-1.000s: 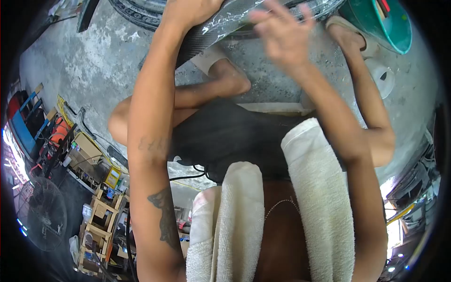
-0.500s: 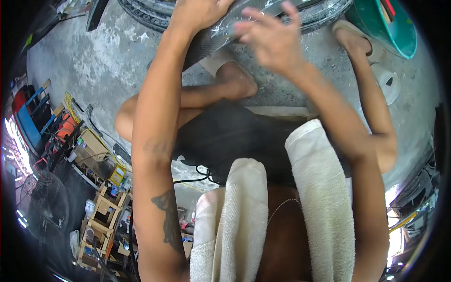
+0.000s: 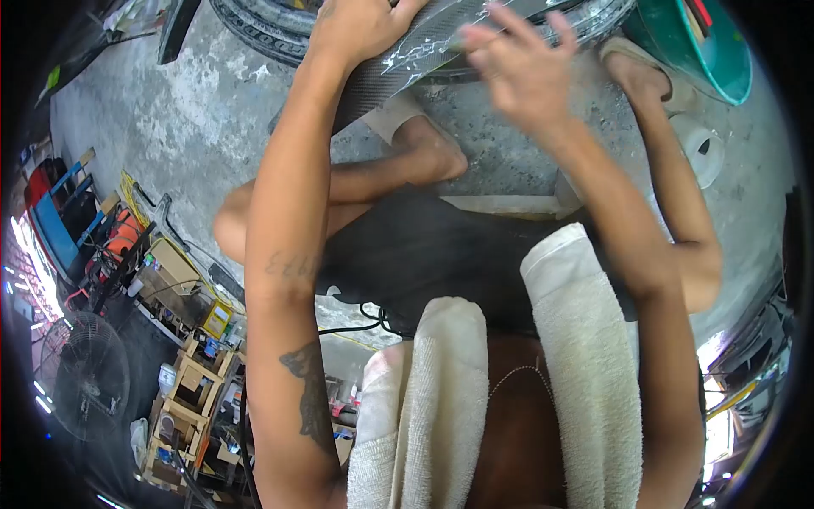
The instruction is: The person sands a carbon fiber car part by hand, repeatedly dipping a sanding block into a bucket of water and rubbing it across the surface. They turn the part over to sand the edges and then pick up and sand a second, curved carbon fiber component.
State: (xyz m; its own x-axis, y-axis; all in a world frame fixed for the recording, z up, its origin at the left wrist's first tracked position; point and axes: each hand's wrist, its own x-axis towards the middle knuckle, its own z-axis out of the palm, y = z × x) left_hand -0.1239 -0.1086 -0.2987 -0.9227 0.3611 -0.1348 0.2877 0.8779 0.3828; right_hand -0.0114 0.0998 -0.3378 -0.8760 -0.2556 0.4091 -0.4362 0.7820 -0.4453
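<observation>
A dark panel with a carbon-fibre weave (image 3: 377, 85) and white smears lies slanted at the top of the view, over a tyre (image 3: 263, 38). My left hand (image 3: 360, 30) holds the panel's upper left part; some of its fingers are cut off by the frame edge. Above the panel's right side hovers my right hand (image 3: 530, 81), fingers spread and blurred. I see nothing held in it, and whether its fingertips touch the panel I cannot tell.
A green bucket (image 3: 731, 64) with a red-handled item stands top right, near a white roll-like object (image 3: 699, 151). My sandalled feet flank the work on the concrete floor (image 3: 178, 110). A fan (image 3: 80, 373), wooden rack (image 3: 191, 394) and tools crowd the left.
My right hand has moved right and slightly down, baring more of the white-smeared panel. My left hand stays on the panel, which has shifted slightly.
</observation>
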